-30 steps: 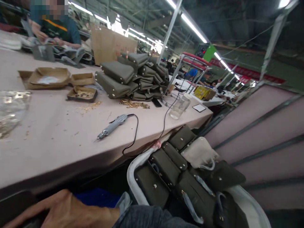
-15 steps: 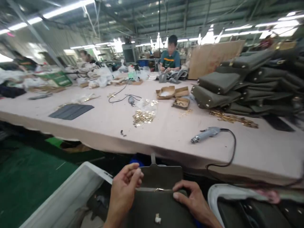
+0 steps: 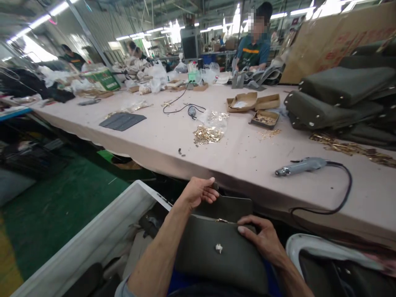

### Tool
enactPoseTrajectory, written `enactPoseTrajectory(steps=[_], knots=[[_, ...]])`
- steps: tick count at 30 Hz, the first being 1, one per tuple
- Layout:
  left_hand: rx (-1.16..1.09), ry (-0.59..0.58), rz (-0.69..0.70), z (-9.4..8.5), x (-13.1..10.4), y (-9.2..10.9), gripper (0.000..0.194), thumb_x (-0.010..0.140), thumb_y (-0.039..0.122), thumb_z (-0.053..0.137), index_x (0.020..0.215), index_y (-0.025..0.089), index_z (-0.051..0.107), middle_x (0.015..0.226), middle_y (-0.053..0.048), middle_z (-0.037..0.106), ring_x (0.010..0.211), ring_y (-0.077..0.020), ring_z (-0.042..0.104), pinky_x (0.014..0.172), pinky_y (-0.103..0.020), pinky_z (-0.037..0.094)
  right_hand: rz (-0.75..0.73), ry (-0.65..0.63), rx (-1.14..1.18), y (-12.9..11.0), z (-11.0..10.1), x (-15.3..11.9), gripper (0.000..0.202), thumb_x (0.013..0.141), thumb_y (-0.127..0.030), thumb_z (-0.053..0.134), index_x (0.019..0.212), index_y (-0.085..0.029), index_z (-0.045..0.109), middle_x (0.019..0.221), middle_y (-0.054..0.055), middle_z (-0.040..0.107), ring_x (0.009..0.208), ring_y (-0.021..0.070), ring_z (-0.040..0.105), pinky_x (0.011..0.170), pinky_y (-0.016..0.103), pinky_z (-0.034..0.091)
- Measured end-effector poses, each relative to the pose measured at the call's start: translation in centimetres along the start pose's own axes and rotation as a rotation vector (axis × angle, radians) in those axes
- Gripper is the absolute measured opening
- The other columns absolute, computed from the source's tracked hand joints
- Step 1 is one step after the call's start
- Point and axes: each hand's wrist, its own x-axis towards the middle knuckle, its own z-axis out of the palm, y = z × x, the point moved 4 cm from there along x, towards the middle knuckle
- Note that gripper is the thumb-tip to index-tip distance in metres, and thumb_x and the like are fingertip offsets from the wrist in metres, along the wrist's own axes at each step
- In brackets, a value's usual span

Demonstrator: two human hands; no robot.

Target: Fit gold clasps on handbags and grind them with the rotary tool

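A dark olive bag (image 3: 213, 264) rests on my lap with its flap (image 3: 236, 207) raised away from me. My left hand (image 3: 198, 193) is closed on the narrow tab at the flap's far edge, thumb and fingers pinching it. The bag's upper right edge is gripped by my right hand (image 3: 261, 238), thumb on the front and fingers over the top. A small whitish piece (image 3: 219, 248) sits on the bag's front. Between the flap and the body a shiny metal strip shows near the opening.
The cloth-covered table (image 3: 154, 144) holds an electric screwdriver (image 3: 300, 166), gold metal pieces (image 3: 207, 135), cardboard boxes (image 3: 264, 119) and stacked dark bags (image 3: 343, 90). White bins (image 3: 89, 243) flank me, the right one (image 3: 292, 249) holding dark bags. A co-worker (image 3: 253, 49) is across the table.
My left hand has moved up from beside the flap onto its tab. My right hand keeps hold of the bag's edge. The view has turned left and dipped.
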Motion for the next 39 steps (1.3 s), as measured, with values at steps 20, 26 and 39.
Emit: enactPoseTrajectory(steps=[20, 26, 39], knots=[[0.080, 0.221, 0.396, 1.5, -0.9, -1.5, 0.020, 0.064, 0.024, 0.079, 0.076, 0.009, 0.072, 0.062, -0.010, 0.073, 0.044, -0.0171, 0.065, 0.040, -0.022, 0.048, -0.048, -0.055, -0.040, -0.5, 0.6, 0.9, 0.040, 0.079, -0.062, 0.074, 0.086, -0.022, 0.079, 0.090, 0.006, 0.074, 0.090, 0.0288, 0.067, 0.082, 0.036, 0.050], [0.236, 0.285, 0.439, 0.2, -1.3, 1.8, 0.013, 0.060, 0.024, 0.072, 0.062, 0.011, 0.072, 0.052, -0.006, 0.066, 0.040, -0.0121, 0.053, 0.042, -0.021, 0.038, -0.072, -0.089, -0.075, -0.5, 0.6, 0.9, 0.040, 0.077, -0.063, 0.073, 0.088, -0.025, 0.079, 0.088, 0.006, 0.074, 0.088, 0.0300, 0.068, 0.084, 0.038, 0.052], [0.332, 0.477, 0.283, -3.7, -1.2, 3.1, 0.046, 0.082, 0.053, 0.063, 0.093, 0.010, 0.074, 0.051, -0.005, 0.064, 0.035, -0.0141, 0.050, 0.036, -0.023, 0.032, -0.073, -0.109, 0.049, 1.0, 0.8, 0.7, 0.038, 0.075, -0.061, 0.076, 0.083, -0.024, 0.078, 0.087, 0.008, 0.073, 0.087, 0.0288, 0.065, 0.079, 0.036, 0.050]])
